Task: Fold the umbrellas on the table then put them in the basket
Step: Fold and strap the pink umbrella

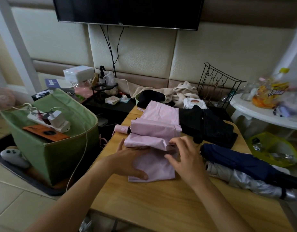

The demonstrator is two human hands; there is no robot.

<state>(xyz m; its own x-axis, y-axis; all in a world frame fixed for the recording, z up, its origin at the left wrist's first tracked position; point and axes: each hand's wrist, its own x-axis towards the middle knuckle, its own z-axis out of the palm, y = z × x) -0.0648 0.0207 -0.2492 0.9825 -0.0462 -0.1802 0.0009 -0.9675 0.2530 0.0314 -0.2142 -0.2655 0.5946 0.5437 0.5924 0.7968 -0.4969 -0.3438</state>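
A pink umbrella (154, 126) lies collapsed in the middle of the wooden table (161, 206), its canopy in loose pleats and its pink handle (121, 128) pointing left. My left hand (127, 162) holds the near flap of the pink canopy, thumb on top. My right hand (184, 158) pinches a pleat at the canopy's right side. A black umbrella (211, 128) lies behind it, loosely spread. A navy umbrella (244, 163) and a silver umbrella (244, 181) lie closed at the right. The green fabric basket (60, 153) stands left of the table.
Inside the basket are a white power strip (49, 122) with a charger and an orange card. A black wire rack (216, 84), a wipes pack (195, 102) and a beige cloth (181, 92) crowd the back. A white side table (261, 113) stands right.
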